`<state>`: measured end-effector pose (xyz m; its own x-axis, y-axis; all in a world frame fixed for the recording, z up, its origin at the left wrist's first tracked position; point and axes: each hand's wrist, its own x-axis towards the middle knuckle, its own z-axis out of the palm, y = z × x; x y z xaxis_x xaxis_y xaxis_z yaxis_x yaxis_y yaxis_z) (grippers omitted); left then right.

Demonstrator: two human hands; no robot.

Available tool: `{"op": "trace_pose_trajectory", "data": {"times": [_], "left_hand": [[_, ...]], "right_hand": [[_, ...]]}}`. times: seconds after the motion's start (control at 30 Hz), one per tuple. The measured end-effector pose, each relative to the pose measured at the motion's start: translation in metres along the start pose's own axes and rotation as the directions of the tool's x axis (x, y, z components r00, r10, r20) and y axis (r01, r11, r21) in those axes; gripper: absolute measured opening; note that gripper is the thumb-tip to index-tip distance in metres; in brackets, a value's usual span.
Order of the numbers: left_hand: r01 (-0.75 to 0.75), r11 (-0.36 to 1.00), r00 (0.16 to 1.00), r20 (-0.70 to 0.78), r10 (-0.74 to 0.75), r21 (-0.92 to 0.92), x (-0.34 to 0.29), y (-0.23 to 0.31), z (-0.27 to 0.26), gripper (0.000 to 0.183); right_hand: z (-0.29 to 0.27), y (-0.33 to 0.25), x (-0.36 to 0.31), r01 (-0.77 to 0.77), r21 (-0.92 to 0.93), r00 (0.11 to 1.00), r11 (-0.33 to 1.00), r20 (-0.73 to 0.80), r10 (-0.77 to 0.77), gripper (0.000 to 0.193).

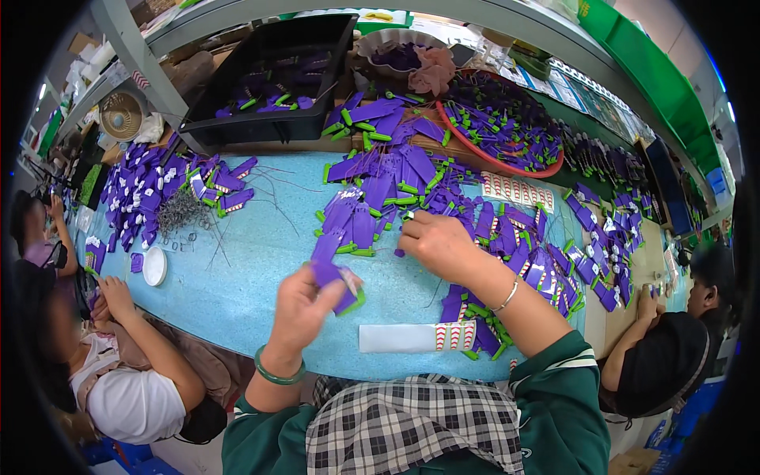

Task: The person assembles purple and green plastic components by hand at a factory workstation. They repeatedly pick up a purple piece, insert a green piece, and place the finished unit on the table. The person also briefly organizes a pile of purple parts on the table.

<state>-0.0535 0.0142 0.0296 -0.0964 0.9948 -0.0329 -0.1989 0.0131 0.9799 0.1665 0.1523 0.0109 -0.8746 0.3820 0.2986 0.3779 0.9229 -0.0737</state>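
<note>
One purple piece [325, 275]: left hand [298, 310] pinches it mid-frame. Right hand [440, 245]: grip unclear; nudging could scatter the pile [418, 164]

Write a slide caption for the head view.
The left hand holds a purple-and-green piece over the blue table, the right hand at a pile of similar pieces.

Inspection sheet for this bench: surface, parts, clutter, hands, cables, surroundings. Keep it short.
Surface: pale blue tabletop, partly covered.
Parts: flat purple-and-green piece, held; large heap of purple-and-green parts.
Clutter: white strip with red chevrons near front edge; round white dish at left.
Hands: left hand grips the piece; right hand has fingers at the heap, grip unclear.
Cables: nothing seen; only a grey wiry tangle.
Surroundings: black rectangular tray, red round basket behind; people either side.
</note>
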Motion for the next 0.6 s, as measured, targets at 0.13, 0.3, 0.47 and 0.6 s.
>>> {"op": "trace_pose_trajectory", "data": {"times": [0.13, 0.3, 0.47, 0.6], "left_hand": [[-0.324, 0.898, 0.929, -0.279, 0.243, -0.296, 0.007, 0.001, -0.016, 0.015], [-0.332, 0.911, 0.919, -0.302, 0.254, -0.244, 0.009, -0.01, -0.019, 0.012], [-0.099, 0.942, 0.987, -0.154, 0.051, -0.322, 0.004, -0.03, 0.008, 0.011], [0.209, 0.875, 0.977, 0.125, -0.171, -0.436, -0.003, -0.049, 0.036, 0.012]], "right_hand": [[0.021, -0.002, 0.006, 0.156, -0.14, 0.985, 0.978, 0.1, -0.143, 0.006], [0.026, -0.003, 0.002, 0.075, -0.043, 0.995, 0.996, -0.056, -0.077, 0.006], [-0.003, -0.021, -0.015, -0.235, 0.566, 0.96, 0.79, 0.009, 0.279, 0.007], [-0.012, -0.047, -0.03, -0.22, 0.886, 0.91, 0.409, 0.035, 0.413, 0.01]]}}
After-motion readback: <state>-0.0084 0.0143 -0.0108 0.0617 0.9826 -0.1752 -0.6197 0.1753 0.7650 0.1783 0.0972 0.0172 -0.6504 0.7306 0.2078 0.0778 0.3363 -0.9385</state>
